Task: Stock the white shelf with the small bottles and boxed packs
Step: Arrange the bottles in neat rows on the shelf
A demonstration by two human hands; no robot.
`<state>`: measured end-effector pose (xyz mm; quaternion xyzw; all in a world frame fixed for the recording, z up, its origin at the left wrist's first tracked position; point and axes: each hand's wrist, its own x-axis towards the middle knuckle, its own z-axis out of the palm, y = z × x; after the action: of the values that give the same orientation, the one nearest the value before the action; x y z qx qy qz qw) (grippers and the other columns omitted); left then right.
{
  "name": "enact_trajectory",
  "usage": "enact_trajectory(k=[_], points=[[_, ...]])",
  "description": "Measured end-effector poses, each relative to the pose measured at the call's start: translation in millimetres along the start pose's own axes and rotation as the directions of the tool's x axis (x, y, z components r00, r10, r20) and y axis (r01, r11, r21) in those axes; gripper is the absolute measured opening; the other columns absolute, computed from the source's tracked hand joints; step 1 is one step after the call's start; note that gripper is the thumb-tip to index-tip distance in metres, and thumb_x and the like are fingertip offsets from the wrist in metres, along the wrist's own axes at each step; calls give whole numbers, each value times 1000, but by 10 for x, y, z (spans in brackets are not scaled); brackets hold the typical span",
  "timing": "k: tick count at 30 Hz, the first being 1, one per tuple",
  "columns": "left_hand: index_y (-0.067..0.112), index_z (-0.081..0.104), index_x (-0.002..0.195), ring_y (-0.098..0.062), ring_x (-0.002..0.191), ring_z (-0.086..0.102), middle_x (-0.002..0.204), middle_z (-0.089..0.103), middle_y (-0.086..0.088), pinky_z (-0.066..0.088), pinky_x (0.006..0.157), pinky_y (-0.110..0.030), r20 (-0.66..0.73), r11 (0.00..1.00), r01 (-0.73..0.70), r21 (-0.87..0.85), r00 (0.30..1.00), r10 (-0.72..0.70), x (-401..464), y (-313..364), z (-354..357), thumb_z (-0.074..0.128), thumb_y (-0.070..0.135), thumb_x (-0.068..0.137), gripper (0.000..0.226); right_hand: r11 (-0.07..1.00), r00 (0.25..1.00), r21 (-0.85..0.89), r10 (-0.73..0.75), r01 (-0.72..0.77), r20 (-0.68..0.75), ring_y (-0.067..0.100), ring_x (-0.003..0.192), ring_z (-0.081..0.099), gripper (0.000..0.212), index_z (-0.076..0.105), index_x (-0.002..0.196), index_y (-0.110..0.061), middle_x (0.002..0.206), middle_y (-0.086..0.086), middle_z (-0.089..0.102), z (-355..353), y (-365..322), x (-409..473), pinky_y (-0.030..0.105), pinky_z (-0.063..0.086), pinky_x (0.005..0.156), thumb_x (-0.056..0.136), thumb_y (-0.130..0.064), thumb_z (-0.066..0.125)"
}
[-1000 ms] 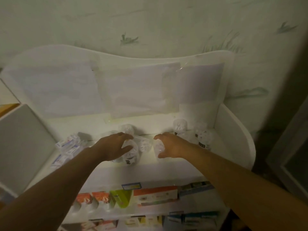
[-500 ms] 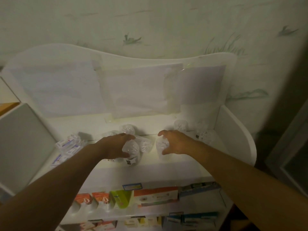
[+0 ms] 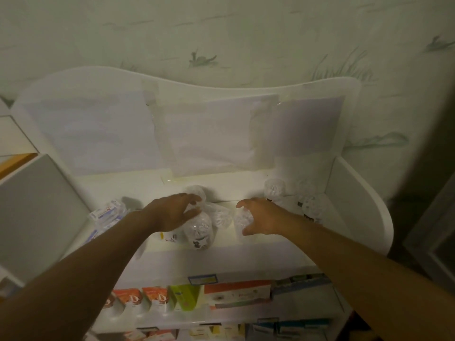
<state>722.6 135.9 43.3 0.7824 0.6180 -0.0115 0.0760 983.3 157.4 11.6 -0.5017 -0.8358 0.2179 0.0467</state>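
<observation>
Small clear bottles on the top tier of the white shelf, mid-frame. Centre cluster: front bottle with a dark label low on its body, back bottle behind it, a third just to its right. A lone bottle stands right of that cluster.

Left hand comes in from lower left, palm down, fingers loosely spread across the tops of the front and back bottles. They touch, but I can't tell whether there's an actual hold.

Right hand comes in from lower right, fingers curled in a half-open claw around the lone bottle, thumb low and index high. I see a cupped shape, not a tight clamp.

Right-side bottles grouped near the shelf's right wall, well apart from both hands. Blue-and-white packs lie at the left end of the same tier.

Lower tier, bottom of frame: orange boxes, green box, wide white-and-orange box. Taped paper sheets on the backboard. Lighting dim, labels unreadable.
</observation>
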Motion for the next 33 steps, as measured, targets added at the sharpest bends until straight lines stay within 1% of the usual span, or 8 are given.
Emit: enact_trajectory(k=[5,10,12,16,19,24,28,33], points=[[36,48,133,-13,114,57,134,54,14,47,96,-37,-32,996,23,85,999,-20,164,-64,-162,46,33,98,35,1000,1000,-8,0,0,12,23,119,54,78,34,145,-28,143,2,47,-42,16,-5,31,51,89,79,-32,76],[38,52,129,-13,116,55,135,53,13,47,92,-32,-16,994,-29,105,999,31,317,48,-182,51,36,95,34,1000,1000,1,10,-11,4,25,129,47,79,33,147,-28,150,3,41,-74,45,-23,35,47,100,81,-33,76],[37,51,130,-12,117,54,137,52,12,46,95,-33,-10,995,-69,72,998,70,391,178,-129,53,45,93,38,1000,1000,-6,3,-3,5,25,127,49,82,33,146,-28,149,3,41,-68,40,-19,34,49,97,79,-32,78],[39,37,142,-16,126,48,142,47,10,40,101,-33,137,982,-155,107,981,140,555,518,39,65,61,77,74,1000,1000,0,1,-1,24,24,124,52,90,33,147,-29,147,3,42,-9,46,9,31,48,89,73,-38,81],[36,28,147,-22,130,46,146,44,4,39,104,-37,247,944,-214,251,957,151,626,692,149,72,49,76,84,999,1000,-37,5,-4,11,26,126,50,83,37,144,-27,141,4,47,41,60,48,38,46,99,74,-39,80],[34,35,144,-23,127,47,145,46,2,45,102,-41,242,890,-231,393,960,143,718,690,334,72,34,80,74,1000,1000,-30,10,-10,-9,25,121,52,74,42,140,-26,135,3,52,75,79,33,37,47,97,76,-37,78],[36,42,138,-20,127,47,144,45,5,45,100,-39,164,928,-223,298,970,180,731,609,315,68,37,84,60,1000,1000,-13,22,-23,-18,25,125,50,78,38,143,-27,139,3,49,57,81,17,38,45,101,76,-39,77],[36,49,133,-20,123,50,140,48,5,43,102,-35,-9,985,-172,10,985,172,743,498,190,64,44,86,50,1000,999,16,19,-19,-36,25,121,53,77,38,144,-24,137,4,52,-85,52,-10,33,45,97,78,-36,77]])
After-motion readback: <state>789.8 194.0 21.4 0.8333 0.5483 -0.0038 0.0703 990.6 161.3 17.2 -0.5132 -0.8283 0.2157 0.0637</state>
